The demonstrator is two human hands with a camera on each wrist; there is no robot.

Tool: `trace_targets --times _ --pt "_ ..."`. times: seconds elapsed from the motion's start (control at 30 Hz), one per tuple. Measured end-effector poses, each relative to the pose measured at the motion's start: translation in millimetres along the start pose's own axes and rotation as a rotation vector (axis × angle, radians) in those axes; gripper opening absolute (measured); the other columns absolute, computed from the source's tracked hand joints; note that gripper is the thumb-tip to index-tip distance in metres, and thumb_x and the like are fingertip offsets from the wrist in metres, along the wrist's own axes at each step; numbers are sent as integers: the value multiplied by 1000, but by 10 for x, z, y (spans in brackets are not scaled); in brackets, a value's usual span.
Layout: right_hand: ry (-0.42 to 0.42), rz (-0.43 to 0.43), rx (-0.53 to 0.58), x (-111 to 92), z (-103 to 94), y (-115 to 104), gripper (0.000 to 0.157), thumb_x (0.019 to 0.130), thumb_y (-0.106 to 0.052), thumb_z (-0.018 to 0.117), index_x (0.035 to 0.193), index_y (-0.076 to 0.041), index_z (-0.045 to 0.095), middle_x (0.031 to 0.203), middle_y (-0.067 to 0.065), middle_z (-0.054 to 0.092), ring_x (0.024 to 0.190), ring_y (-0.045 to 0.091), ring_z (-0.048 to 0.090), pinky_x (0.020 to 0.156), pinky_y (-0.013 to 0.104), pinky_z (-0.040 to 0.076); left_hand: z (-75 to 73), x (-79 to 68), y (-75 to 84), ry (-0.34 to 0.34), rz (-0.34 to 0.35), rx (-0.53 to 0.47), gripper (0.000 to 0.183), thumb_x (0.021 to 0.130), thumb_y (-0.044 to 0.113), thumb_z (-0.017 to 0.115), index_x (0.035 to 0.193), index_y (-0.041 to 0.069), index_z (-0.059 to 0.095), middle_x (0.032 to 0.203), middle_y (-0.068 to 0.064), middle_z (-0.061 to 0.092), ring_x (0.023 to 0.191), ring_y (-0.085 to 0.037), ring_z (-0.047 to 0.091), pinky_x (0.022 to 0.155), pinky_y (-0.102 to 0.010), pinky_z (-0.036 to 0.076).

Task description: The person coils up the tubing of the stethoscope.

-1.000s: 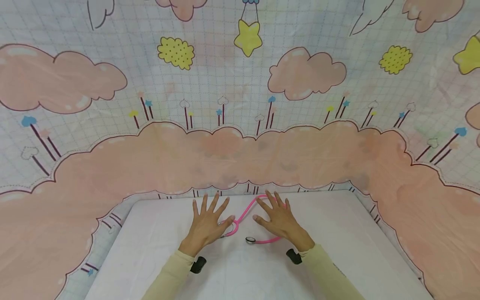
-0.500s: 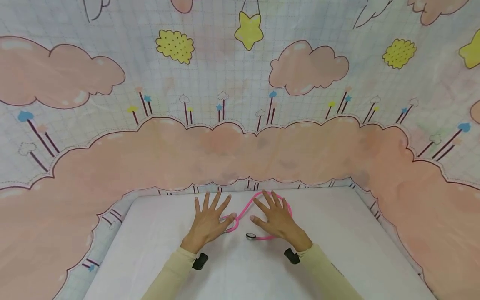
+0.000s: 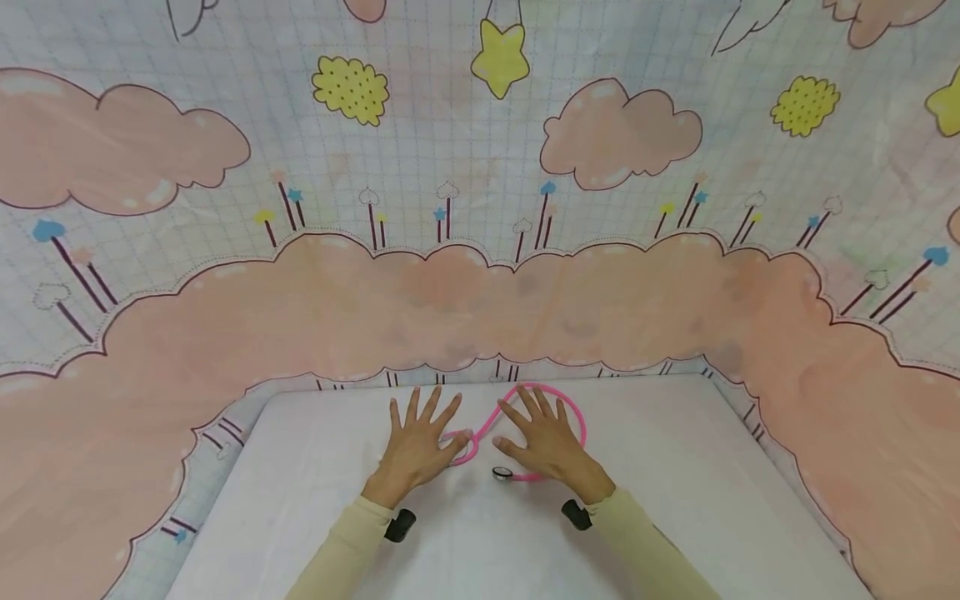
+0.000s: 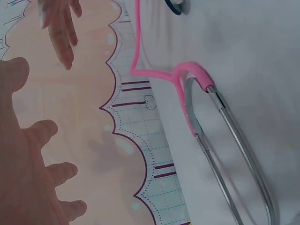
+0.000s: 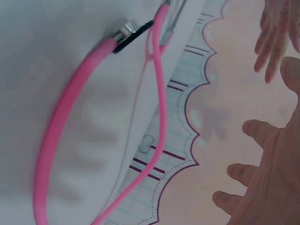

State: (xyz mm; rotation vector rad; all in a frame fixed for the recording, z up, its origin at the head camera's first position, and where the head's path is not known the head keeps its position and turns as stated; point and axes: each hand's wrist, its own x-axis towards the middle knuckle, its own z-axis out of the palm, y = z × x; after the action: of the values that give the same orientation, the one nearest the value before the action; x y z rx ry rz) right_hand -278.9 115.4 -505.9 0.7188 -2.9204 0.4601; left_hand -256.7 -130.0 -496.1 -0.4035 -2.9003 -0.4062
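Pink-tubed, the stethoscope (image 3: 489,422) we see lies on the white table (image 3: 315,487); above it, our left hand (image 3: 415,452) near the forked end and right hand (image 3: 553,444) over the loop have fingers spread wide.

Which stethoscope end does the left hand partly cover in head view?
The one with two metal ear tubes; the other, with the round chest piece, shows uncovered.

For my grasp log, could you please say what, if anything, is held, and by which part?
Nothing is held: the left hand and right hand are spread, clear of the stethoscope.
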Motion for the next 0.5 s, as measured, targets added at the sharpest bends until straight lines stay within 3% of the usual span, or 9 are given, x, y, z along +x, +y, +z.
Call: trace_targets --times 0.17,0.5 --pt "-14 -1 -6 43 39 -7 68 95 -65 42 153 -29 36 164 10 19 151 40 17 114 70 13 43 3 -34 -7 -12 -11 68 94 61 50 153 31 34 162 -11 26 150 -44 14 114 -71 2" --pt "-15 -27 -49 139 177 36 64 97 -61 43 152 -28 38 163 10 25 150 37 20 115 69 16 142 -50 -81 -35 -32 -24 71 93 63 50 153 28 36 161 -11 29 150 -41 17 115 -70 7"
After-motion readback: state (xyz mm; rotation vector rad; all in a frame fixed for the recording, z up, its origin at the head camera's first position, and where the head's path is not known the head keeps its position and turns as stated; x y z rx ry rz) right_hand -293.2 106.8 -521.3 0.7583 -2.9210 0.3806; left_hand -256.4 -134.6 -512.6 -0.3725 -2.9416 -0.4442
